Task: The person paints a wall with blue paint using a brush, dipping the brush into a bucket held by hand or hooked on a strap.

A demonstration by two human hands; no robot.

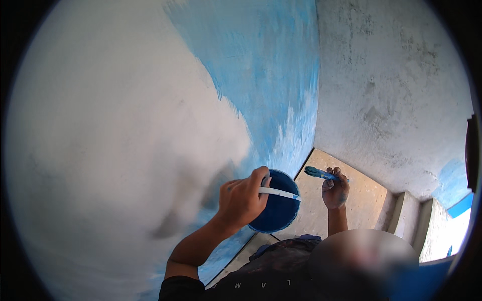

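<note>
My left hand (240,200) is closed round the white handle (283,193) of a paint bucket (276,214). Dark blue shows inside the bucket, which hangs beside the partly painted wall. To the right, my right hand (335,193) grips a paintbrush (320,173) with its fingers wrapped round the handle. The brush points left toward the wall, its bristles coated in blue and not touching the wall. Blue smears mark the fingers and palm of my right hand. How much paint the bucket holds, I cannot tell.
Light blue streaky paint (266,65) covers part of the white wall (115,110) in front. A grey stained wall (391,95) meets it at a corner. Below lies a speckled beige floor (306,210), with steps (409,215) at the right.
</note>
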